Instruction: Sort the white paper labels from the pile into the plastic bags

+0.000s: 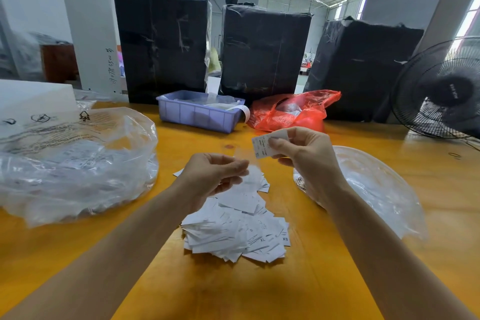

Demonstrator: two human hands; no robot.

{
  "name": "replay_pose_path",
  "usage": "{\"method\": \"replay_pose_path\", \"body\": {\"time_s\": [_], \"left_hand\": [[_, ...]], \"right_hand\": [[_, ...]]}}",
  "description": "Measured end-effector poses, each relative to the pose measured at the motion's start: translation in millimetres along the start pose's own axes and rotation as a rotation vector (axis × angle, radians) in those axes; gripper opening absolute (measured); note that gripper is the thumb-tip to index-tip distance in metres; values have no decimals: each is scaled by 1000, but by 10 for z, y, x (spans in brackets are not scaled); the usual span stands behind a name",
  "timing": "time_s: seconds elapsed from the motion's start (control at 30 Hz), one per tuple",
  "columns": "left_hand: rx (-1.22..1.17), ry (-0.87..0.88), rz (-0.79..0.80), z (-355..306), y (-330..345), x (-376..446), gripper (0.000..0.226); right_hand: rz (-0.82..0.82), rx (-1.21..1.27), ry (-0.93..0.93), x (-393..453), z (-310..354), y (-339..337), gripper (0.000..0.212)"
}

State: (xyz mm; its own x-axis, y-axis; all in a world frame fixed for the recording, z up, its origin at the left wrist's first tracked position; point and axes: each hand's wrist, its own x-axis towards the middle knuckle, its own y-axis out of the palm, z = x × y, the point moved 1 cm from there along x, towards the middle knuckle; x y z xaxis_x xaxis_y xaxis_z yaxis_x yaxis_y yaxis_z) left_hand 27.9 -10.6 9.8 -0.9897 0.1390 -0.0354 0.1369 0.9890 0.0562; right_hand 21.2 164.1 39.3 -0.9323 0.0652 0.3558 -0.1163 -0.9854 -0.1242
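Head view, both forearms cut off by bottom edge. Right hand (306,153) fingers clamped on one white label (262,147), small print too blurred to read. Left hand (215,176) fingers pinching a thin clear bag (250,163), hardly visible. Flat paper pile (239,228) near middle of glossy yellow surface (337,280). Crinkled plastic bags at left edge (78,163) and right edge (368,184).

Both bare forearms reach forward; the left hand (214,176) hangs lower, fingertips pinched together; the right hand (304,156) is raised, thumb and fingers pinching.
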Motion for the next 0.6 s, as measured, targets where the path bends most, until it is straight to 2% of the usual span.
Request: {"method": "replay_pose_path", "body": {"time_s": [0.13, 0.23, 0.37, 0.6], "left_hand": [[7, -25, -5, 0, 18, 6, 22], [35, -29, -12, 0, 24, 16, 11], [46, -21, -17, -2, 14, 12, 14], [87, 46, -27, 22, 21, 25, 12]], "right_hand": [[1, 84, -16, -15, 23, 9, 6], [17, 17, -53, -28, 27, 31, 7], [-2, -19, -107, -25, 55, 9, 7], [70, -49, -137, -35, 76, 15, 6]]}}
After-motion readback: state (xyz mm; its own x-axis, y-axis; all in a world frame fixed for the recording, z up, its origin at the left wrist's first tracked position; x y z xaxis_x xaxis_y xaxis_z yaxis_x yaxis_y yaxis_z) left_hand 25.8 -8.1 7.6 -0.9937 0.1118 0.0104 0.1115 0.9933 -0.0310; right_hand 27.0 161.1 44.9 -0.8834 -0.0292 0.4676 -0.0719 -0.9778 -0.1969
